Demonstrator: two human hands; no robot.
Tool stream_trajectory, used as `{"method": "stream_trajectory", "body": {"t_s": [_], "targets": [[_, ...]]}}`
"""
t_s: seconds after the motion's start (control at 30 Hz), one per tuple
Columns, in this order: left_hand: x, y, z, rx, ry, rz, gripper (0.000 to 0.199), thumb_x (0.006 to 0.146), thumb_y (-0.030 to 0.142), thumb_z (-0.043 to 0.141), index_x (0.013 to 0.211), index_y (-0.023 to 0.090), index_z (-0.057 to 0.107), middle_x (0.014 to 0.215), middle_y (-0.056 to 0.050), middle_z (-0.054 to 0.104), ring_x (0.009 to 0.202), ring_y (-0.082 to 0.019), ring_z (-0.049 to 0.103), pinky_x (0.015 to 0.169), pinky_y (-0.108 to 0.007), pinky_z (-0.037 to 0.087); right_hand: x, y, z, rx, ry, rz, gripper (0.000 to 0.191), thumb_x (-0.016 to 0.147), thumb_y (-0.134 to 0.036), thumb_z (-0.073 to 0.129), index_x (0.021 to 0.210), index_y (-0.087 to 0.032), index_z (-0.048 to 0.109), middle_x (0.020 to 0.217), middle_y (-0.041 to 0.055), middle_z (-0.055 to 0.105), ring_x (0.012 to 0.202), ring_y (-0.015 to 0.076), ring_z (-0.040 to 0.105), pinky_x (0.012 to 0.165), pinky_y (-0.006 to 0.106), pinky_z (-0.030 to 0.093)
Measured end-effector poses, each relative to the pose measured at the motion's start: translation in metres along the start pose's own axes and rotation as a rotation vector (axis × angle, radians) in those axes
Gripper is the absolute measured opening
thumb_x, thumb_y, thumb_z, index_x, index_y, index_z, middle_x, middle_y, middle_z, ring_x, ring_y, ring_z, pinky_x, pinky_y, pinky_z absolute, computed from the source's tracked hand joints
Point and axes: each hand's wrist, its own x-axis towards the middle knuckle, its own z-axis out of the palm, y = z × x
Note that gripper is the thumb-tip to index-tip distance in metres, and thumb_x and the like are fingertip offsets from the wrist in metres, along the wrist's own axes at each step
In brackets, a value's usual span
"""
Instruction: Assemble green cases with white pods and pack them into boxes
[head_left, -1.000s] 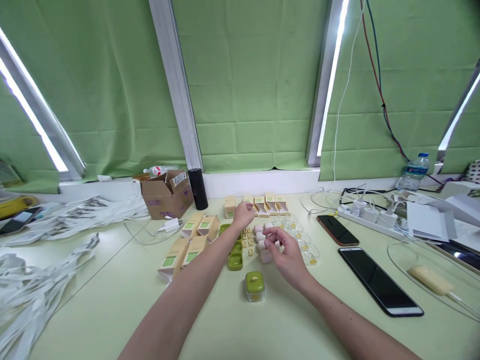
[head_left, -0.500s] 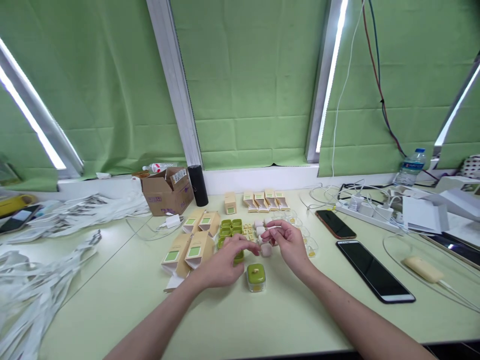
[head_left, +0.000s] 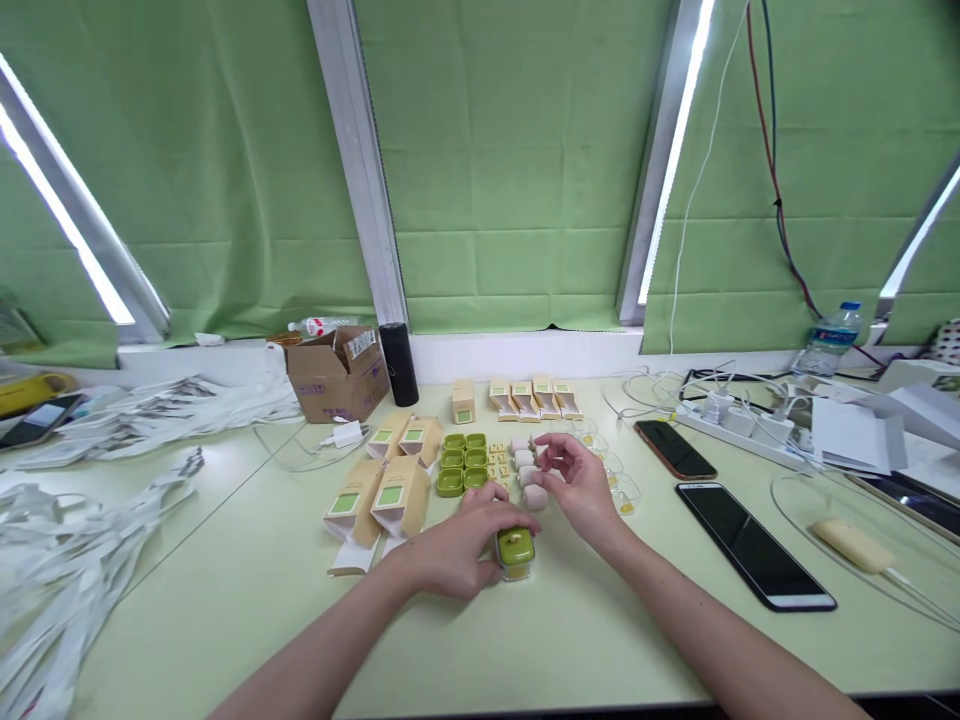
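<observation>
Green-lidded small clear plastic container point(head_left: 515, 553) sits on the pale green desk point(head_left: 225, 600) near the front edge, with the left hand point(head_left: 457, 545) closed around its left side, fingers on the lid. Just beyond it, the right hand point(head_left: 581, 490) hovers with fingers loosely curled and apart, gripping nothing visible, beside a cluster of pale pink cubes point(head_left: 525, 470). Open green square lids point(head_left: 463, 465) and tan cardboard cartons point(head_left: 390, 495) lie to the left.

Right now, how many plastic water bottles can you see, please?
2: an upright bottle far right by the window, and a lying bottle behind the cardboard box; others may be hidden.
</observation>
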Motion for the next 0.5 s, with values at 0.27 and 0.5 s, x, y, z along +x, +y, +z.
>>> {"method": "stream_trajectory", "body": {"t_s": [0.27,0.5], "targets": [[0.002,-0.018,-0.006,-0.26,0.175,-0.069,0.056,0.077,0.028,0.084,0.132,0.031,0.071,0.124,-0.008,0.062,0.121,-0.03,0.057,0.111,-0.048,0.043,0.0,0.002,0.0,0.014,-0.034,0.021,0.035,0.071,-0.021,0.074,0.106,-0.02,0.07,0.093,0.0042,0.07,0.089,0.0205,0.068,0.081,0.036,0.057],[0.014,-0.031,-0.004,-0.887,0.398,-0.022,0.067,0.074,0.066,0.086,0.12,0.018,0.074,0.112,-0.014,0.074,0.108,-0.029,0.068,0.098,-0.04,0.05,-0.007,-0.01,-0.001,-0.165,-0.083,0.0,0.023,0.087,-0.035,0.071,0.105,-0.022,0.07,0.076,0.0011,0.071,0.075,0.0203,0.069,0.073,0.033,0.055]]}}
